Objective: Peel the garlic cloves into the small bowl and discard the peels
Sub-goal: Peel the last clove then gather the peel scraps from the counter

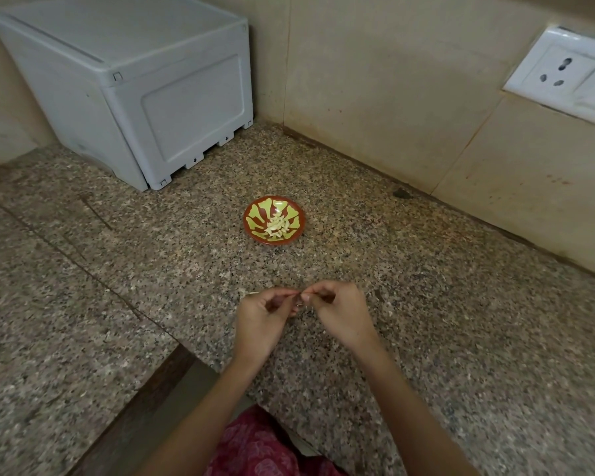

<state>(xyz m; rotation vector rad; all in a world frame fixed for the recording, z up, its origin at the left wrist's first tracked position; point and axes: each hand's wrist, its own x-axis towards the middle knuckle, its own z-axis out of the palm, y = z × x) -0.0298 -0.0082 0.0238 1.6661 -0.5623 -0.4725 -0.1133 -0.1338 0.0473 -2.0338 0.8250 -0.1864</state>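
A small red bowl [251,218] with a yellow-green pattern stands on the granite counter [426,321], holding several pale peeled garlic cloves [278,226]. Nearer to me, above the counter, my left hand [261,321] and my right hand [340,314] meet fingertip to fingertip. Both have curled fingers and pinch one small garlic clove [300,301] between them; the fingers hide most of it. A thin strip of peel [255,293] sticks out to the left of my left hand's fingers.
A grey plastic box [134,91] sits at the back left against the wall. A white wall socket [564,70] is at the upper right. The counter's front edge [172,359] steps down at the lower left.
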